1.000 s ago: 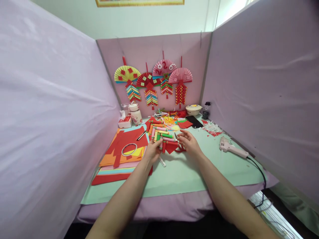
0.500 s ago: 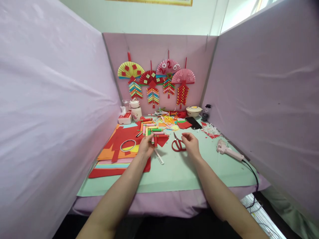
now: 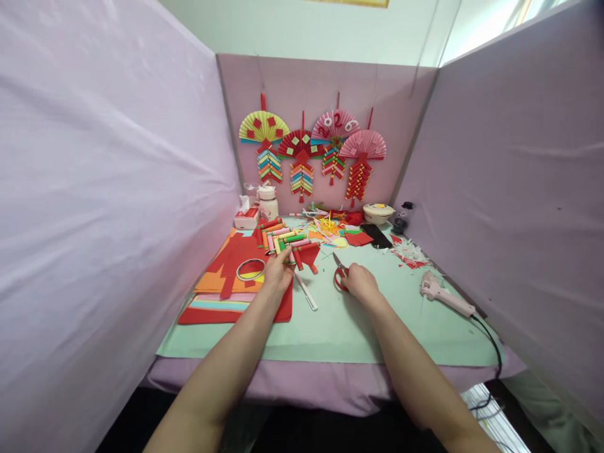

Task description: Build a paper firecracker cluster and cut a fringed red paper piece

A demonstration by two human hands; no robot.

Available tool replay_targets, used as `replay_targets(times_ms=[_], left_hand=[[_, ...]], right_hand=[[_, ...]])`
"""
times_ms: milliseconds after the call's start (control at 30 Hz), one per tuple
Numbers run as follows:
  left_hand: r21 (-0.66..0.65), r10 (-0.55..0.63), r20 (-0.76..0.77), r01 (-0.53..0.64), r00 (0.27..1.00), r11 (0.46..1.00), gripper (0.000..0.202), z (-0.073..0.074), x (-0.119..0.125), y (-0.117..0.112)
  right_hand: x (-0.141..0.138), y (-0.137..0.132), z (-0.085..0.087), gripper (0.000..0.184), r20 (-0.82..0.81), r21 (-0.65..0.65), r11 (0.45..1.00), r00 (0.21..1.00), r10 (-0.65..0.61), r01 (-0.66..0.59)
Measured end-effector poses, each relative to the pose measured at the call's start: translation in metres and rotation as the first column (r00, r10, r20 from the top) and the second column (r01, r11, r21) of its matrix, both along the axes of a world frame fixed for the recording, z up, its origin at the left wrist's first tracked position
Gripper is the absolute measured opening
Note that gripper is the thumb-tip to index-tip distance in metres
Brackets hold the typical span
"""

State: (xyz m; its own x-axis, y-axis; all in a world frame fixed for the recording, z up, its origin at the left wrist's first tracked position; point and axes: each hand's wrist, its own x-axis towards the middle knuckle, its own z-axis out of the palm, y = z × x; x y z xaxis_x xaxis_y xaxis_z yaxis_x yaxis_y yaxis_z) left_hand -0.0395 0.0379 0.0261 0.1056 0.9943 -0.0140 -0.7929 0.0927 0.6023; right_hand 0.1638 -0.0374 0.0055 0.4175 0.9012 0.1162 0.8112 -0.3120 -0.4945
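Note:
My left hand (image 3: 280, 272) is closed on the near end of a paper firecracker string (image 3: 291, 239), made of small rolled tubes in red, orange, pink, yellow and green. The string is tilted, and its far end reaches over the red paper. My right hand (image 3: 362, 283) has its fingers wrapped round the red handles of a pair of scissors (image 3: 338, 263), whose blades point away and to the left. Part of the handles is hidden by the fingers. Between the two hands lies a white pen (image 3: 306, 292).
A roll of tape (image 3: 250, 270) rests on stacked coloured paper (image 3: 212, 314) at the left. Paper scraps (image 3: 325, 225), a black phone (image 3: 376, 236) and a lidded bowl (image 3: 378, 212) are at the back. A corded glue gun (image 3: 446, 294) lies right. Paper fans (image 3: 363, 145) hang behind.
My right hand has moved down onto the scissors and closed round their handles. The firecracker string in my left hand has tilted. The whole view has shifted, with the scene now further right.

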Motion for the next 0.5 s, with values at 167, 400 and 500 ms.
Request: replay_targets(times_ms=[167, 400, 500], left_hand=[[-0.023, 0.034, 0.063, -0.033, 0.997, 0.999, 0.017, 0.013, 0.000, -0.007], [-0.080, 0.043, 0.146, -0.031, 0.988, 0.996, 0.007, 0.029, -0.006, -0.013], [-0.086, 0.053, 0.174, -0.039, 0.983, 0.996, 0.007, 0.031, -0.012, -0.012]], right_hand=[[0.005, -0.015, 0.010, 0.016, -0.519, 0.221, 0.970, 0.830, 0.205, -0.102], [-0.043, -0.036, 0.011, 0.033, -0.824, 0.345, 0.899, 0.371, 0.428, -0.270], [-0.055, -0.039, 0.008, 0.037, -0.786, 0.368, 0.898, 0.436, 0.438, -0.239]])
